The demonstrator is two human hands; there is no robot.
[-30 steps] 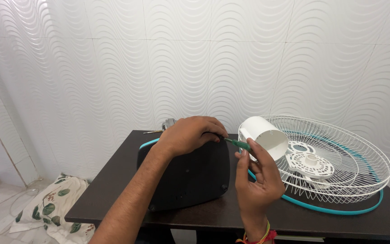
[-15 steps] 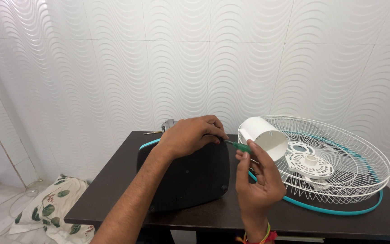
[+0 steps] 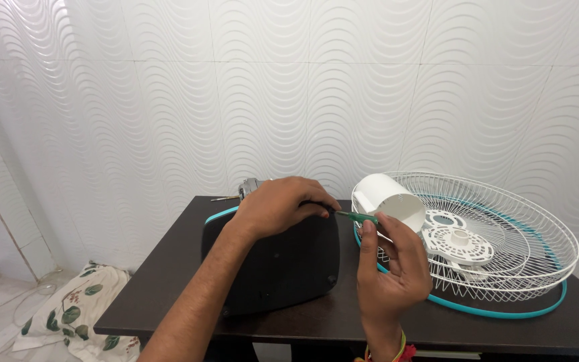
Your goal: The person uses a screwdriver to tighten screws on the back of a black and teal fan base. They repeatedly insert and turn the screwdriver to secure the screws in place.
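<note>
A: What's at the frame's lower left?
B: A leaf-print cloth (image 3: 68,312), cut off by the dark table (image 3: 169,268).
A: And centre?
B: The left hand (image 3: 277,204) grips the black base (image 3: 283,261), hiding its top edge. The right hand (image 3: 390,268) pinches a green screwdriver (image 3: 360,216); its tip is hidden.
A: Right?
B: A white fan grille (image 3: 504,228).
</note>
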